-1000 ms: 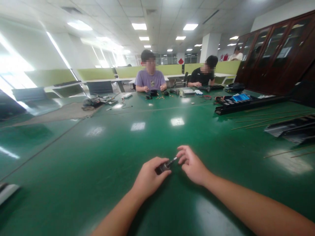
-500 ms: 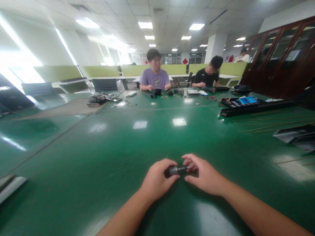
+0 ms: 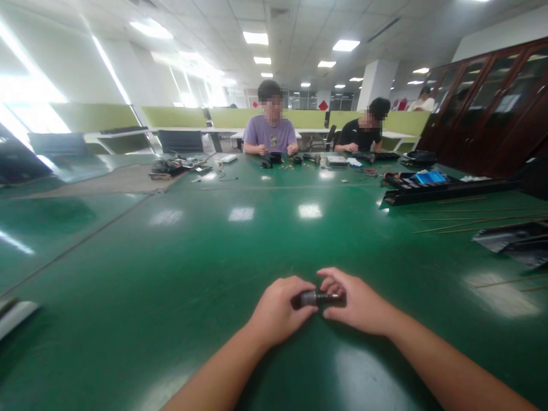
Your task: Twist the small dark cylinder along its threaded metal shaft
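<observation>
Low over the green table, my left hand is closed around the thick end of a dark metal cylinder with a thin ridged shaft. The part lies sideways, its shaft pointing right. My right hand curves around the shaft's tip with thumb and forefinger spread apart. The other right fingers are curled behind the tip; whether they touch it I cannot tell. My left palm hides the cylinder's far end.
Across the table sit a person in a purple shirt and one in black, with small parts before them. Thin rods and a long black rail lie at right. A pale-edged object is at far left.
The cylinder has shifted slightly right, its shaft reaching further between my right fingers. My left hand has moved a little right with it, closer to my right hand.
</observation>
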Tool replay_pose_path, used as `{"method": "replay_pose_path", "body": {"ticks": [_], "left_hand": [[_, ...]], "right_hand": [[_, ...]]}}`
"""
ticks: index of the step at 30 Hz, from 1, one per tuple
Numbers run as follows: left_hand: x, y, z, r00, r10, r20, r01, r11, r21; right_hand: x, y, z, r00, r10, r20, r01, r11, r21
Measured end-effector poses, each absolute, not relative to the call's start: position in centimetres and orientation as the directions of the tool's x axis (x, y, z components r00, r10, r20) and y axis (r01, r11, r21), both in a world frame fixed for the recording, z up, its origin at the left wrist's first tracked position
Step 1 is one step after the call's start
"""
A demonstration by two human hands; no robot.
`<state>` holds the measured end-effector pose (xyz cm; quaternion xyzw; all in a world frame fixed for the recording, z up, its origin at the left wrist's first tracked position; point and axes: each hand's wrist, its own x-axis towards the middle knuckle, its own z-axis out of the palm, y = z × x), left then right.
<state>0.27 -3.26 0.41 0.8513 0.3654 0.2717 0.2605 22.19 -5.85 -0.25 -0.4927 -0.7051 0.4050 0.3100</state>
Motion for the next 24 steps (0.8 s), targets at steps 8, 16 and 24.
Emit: {"method": "replay_pose_path", "body": {"ticks": [8, 16, 24], "left_hand": [[0.4, -3.4, 0.3, 0.570, 0.772, 0.280, 0.501, -0.597, 0.627], [0.4, -3.5, 0.3, 0.536, 0.793, 0.290, 0.503, -0.576, 0.645], [0.5, -3.4, 0.7, 0.556, 0.787, 0.268, 0.485, -0.569, 0.665]], "right_hand": [[22.4, -6.7, -0.2, -0.361, 0.932, -0.016, 0.495, 0.177, -0.850], [21.6, -6.1, -1.1, -0.281, 0.956, 0.087, 0.397, 0.198, -0.896], [21.6, -6.6, -0.8, -0.283, 0.952, 0.115, 0.418, 0.231, -0.879]]}}
